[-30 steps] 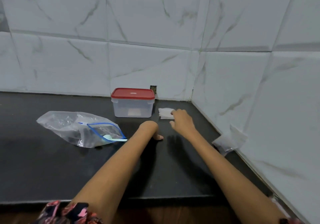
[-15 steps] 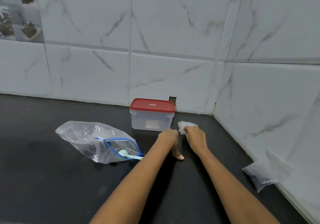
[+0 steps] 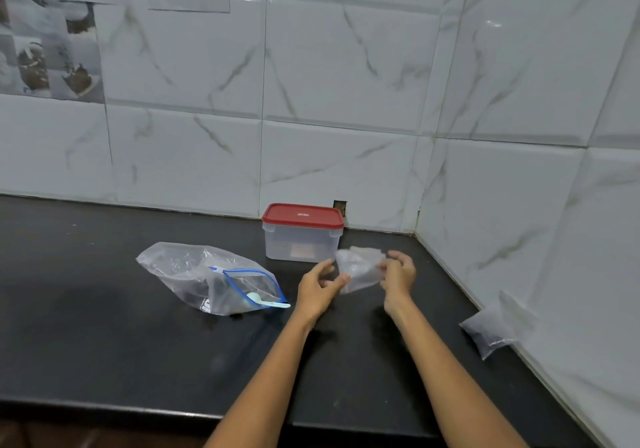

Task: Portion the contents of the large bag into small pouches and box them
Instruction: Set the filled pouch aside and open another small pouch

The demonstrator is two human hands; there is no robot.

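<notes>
From the head view I saw both hands raised just in front of the box (image 3: 300,245), its red lid (image 3: 303,215) closed. The right hand (image 3: 398,273) pinched the right edge of a small clear pouch (image 3: 360,267); the left hand (image 3: 317,290) pinched its lower left corner, holding it off the black counter (image 3: 104,326). The large bag (image 3: 194,274) lay to the left, mouth open, a pale scoop (image 3: 263,301) in it. A filled pouch (image 3: 488,331) leaned against the right wall.
</notes>
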